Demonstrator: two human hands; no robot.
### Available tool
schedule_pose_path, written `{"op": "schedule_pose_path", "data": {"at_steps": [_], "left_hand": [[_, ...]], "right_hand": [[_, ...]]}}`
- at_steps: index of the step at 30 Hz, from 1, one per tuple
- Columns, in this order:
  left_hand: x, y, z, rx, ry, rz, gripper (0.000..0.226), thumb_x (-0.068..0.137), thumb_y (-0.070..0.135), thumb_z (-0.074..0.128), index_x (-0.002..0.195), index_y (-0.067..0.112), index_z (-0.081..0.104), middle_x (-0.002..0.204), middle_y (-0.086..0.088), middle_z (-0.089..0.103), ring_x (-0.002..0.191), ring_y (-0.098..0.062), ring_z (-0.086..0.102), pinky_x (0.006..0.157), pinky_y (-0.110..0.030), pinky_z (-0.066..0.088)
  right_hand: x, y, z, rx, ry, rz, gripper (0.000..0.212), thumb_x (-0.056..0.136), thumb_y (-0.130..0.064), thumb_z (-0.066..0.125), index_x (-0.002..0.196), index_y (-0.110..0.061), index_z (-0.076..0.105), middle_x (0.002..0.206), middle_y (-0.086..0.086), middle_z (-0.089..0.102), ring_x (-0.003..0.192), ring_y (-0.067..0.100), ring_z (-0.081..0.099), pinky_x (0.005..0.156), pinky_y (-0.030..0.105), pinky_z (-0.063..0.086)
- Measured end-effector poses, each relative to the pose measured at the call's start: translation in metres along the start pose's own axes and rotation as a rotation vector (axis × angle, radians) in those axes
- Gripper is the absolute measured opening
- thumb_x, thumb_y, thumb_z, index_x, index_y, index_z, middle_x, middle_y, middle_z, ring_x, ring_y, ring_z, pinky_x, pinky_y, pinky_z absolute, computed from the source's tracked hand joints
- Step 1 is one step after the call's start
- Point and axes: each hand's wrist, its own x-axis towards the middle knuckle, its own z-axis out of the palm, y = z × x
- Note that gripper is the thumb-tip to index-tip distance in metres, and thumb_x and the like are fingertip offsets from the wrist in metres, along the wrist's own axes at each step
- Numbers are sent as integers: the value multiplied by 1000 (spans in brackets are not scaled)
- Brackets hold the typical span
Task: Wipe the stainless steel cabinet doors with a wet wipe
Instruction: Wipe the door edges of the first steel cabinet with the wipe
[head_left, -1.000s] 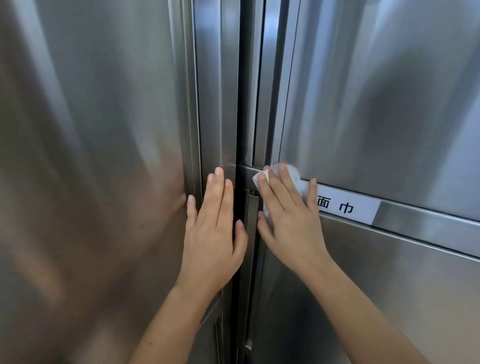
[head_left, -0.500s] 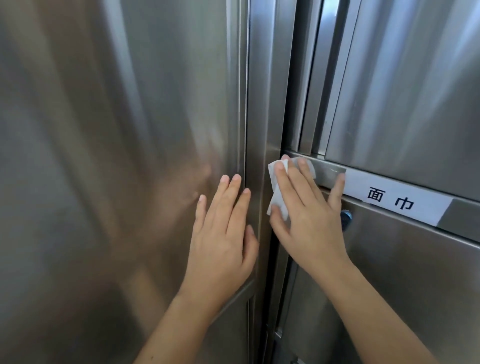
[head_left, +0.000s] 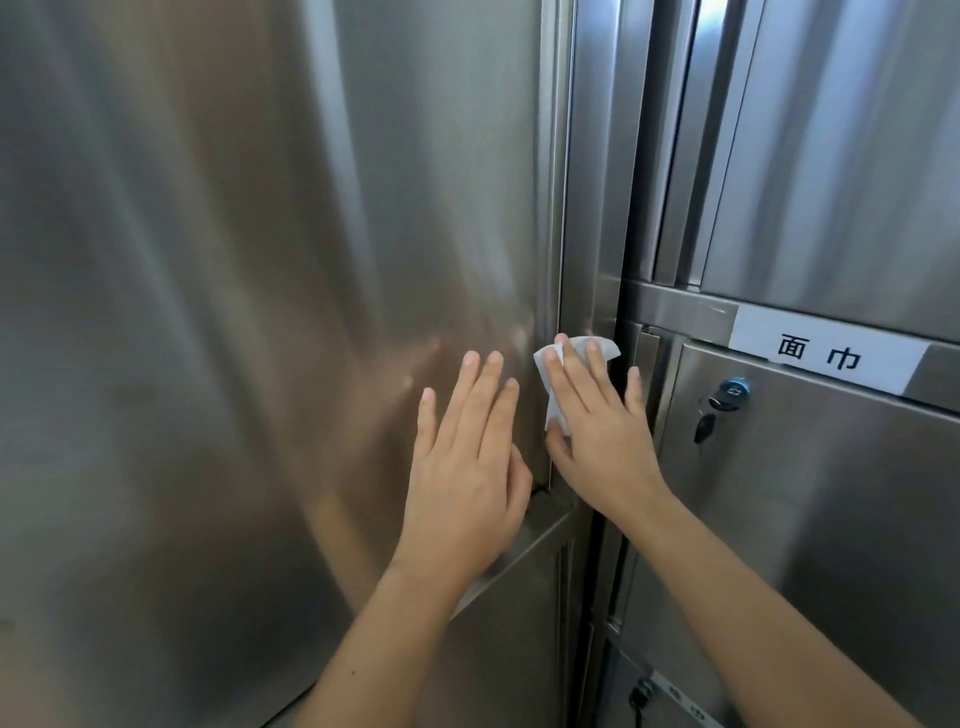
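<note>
Stainless steel cabinet doors (head_left: 260, 312) filled the frame. White crumpled wet wipe (head_left: 544, 370) sat at centre, pressed to the vertical steel strip (head_left: 592, 208) between doors under the right hand (head_left: 597, 441), grip flat, fingers straight. Left hand (head_left: 467, 467) rested flat, empty. Judged: broad panels remained unwiped.

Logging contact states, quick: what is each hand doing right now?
Left hand: open, flat on the steel door.
Right hand: open, pressing the wet wipe flat on the door frame.
</note>
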Motion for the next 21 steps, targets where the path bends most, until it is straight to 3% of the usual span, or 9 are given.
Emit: {"op": "schedule_pose_path", "data": {"at_steps": [9, 14, 18, 21], "left_hand": [[3, 7, -3, 77, 20, -48, 49, 82, 15, 37, 126, 0, 54, 141, -15, 44, 136, -27, 29, 107, -51, 17], [22, 2, 1, 226, 57, -80, 50, 81, 14, 40, 127, -1, 53, 143, -16, 41, 137, -29, 28, 107, -51, 18], [39, 1, 8, 339, 108, -91, 55, 81, 13, 42, 134, 1, 46, 147, -15, 34, 138, -29, 25, 110, -47, 15], [51, -1, 12, 437, 138, -92, 55, 84, 17, 40, 137, 2, 42, 147, -15, 33, 138, -29, 25, 111, -45, 13]], "right_hand": [[16, 6, -2, 133, 9, -45, 64, 94, -23, 47, 148, -14, 17, 156, 1, 12, 143, 21, -3, 111, 50, 2], [37, 12, 5, 244, 20, -129, 62, 97, -37, 35, 144, -22, -2, 153, -7, -5, 143, 14, -9, 109, 46, -8], [54, 14, 9, 241, 39, -169, 64, 92, -53, 11, 142, -27, -18, 153, -9, -13, 142, 10, -17, 104, 39, -30], [66, 13, 11, 225, 78, -198, 67, 91, -58, 8, 139, -29, -27, 152, -7, -13, 141, 11, -16, 96, 40, -38]]}}
